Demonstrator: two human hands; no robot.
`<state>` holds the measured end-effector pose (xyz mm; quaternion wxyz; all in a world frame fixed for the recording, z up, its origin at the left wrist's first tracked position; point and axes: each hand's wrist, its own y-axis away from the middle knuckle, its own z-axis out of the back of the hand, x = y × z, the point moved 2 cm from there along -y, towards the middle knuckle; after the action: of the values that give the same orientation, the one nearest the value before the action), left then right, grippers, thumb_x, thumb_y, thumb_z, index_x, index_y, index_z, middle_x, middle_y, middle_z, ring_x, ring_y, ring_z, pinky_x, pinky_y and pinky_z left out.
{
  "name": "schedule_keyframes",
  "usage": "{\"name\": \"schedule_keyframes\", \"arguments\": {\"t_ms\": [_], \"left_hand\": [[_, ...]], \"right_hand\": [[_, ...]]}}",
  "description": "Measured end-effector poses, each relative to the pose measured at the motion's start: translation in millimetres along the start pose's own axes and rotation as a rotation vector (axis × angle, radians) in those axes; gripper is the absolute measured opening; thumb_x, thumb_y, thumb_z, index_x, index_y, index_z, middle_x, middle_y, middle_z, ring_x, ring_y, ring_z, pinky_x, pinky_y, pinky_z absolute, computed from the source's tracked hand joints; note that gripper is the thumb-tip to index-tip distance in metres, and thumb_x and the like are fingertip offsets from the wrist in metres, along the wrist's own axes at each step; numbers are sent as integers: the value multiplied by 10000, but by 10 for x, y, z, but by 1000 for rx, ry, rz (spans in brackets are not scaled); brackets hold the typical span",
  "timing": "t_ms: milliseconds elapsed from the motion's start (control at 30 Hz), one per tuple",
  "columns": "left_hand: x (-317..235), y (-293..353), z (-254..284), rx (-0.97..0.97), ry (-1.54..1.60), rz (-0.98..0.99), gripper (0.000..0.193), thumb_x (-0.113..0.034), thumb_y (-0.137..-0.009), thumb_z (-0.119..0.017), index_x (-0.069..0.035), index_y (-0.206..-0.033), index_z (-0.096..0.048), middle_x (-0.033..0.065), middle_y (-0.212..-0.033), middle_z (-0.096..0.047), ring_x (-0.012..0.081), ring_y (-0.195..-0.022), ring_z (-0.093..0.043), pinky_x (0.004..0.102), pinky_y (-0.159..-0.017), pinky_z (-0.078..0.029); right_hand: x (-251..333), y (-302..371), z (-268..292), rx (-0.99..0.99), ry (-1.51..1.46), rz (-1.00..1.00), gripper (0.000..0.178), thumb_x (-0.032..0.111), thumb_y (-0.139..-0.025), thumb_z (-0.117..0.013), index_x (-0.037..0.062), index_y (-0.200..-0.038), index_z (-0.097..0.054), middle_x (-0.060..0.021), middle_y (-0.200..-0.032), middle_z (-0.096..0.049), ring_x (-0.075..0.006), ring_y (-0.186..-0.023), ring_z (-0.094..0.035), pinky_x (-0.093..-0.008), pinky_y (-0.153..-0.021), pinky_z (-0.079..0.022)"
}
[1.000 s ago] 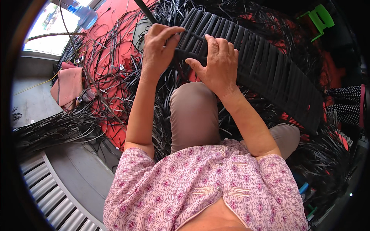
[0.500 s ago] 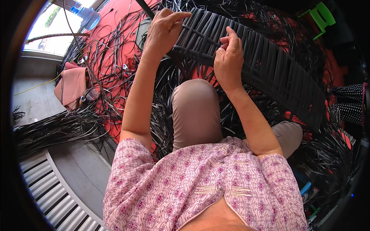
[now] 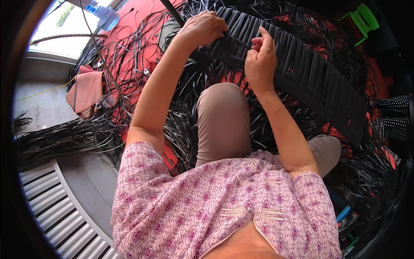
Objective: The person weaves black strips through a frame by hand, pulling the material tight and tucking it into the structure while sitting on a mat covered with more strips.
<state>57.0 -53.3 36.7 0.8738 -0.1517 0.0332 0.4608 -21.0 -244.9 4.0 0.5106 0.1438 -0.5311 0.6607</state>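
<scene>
A long panel of woven black strips (image 3: 310, 71) slants from the upper middle down to the right in front of me. My left hand (image 3: 205, 29) is over its upper left end, fingers bent and closed on a black strip (image 3: 238, 42). That strip runs across the panel toward my right hand (image 3: 261, 62). My right hand rests by the panel's near edge, index finger raised, thumb and other fingers curled together. What lies between those curled fingers is hidden.
Loose black strips (image 3: 362, 172) lie heaped around the panel and over the red floor (image 3: 136, 34). A bundle of strips (image 3: 69, 140) lies at the left, above a slatted metal surface (image 3: 56, 207). A blue water bottle (image 3: 105, 18) and a green chair (image 3: 364, 23) are at the back.
My left hand has moved right and turned over, its stretched index finger now bent down onto the panel. My right hand keeps nearly the same pose. The whole view has shifted slightly.
</scene>
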Motion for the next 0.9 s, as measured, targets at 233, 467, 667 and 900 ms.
{"name": "schedule_keyframes", "arguments": {"t_ms": [233,467,667,900], "left_hand": [[23,-99,84,57,-10,-50,165,-136,-836,-630,-171,-929,-762,60,-883,-610,248,-943,-621,384,-848,-496],[-28,-35,109,25,15,65,233,-60,-822,-594,-191,-912,-764,51,-913,-620,241,-986,-616,377,-867,-492],[140,-62,-49,58,-36,42,200,-106,-843,-588,-158,-975,-729,82,-958,-631,264,-1010,-618,388,-889,-490],[197,-162,-57,181,-24,24,221,-203,-795,-680,-160,-1008,-719,77,-960,-630,258,-1000,-627,404,-856,-499]], "right_hand": [[-20,6,2,-7,-18,0,549,-118,-781,-516,-53,-1325,-474,-144,-992,-565,-267,-866,-584,-389,-833,-509],[-53,7,-9,-21,-3,4,542,-122,-787,-505,-51,-1324,-478,-140,-1006,-577,-253,-848,-603,-374,-829,-523],[-72,4,-5,-60,-13,-41,501,-86,-829,-474,-41,-1326,-522,-101,-1004,-624,-182,-847,-625,-323,-822,-545],[-92,-7,-6,-72,-26,-46,482,-113,-811,-486,-55,-1288,-519,-118,-982,-616,-213,-832,-625,-345,-816,-544]]}}
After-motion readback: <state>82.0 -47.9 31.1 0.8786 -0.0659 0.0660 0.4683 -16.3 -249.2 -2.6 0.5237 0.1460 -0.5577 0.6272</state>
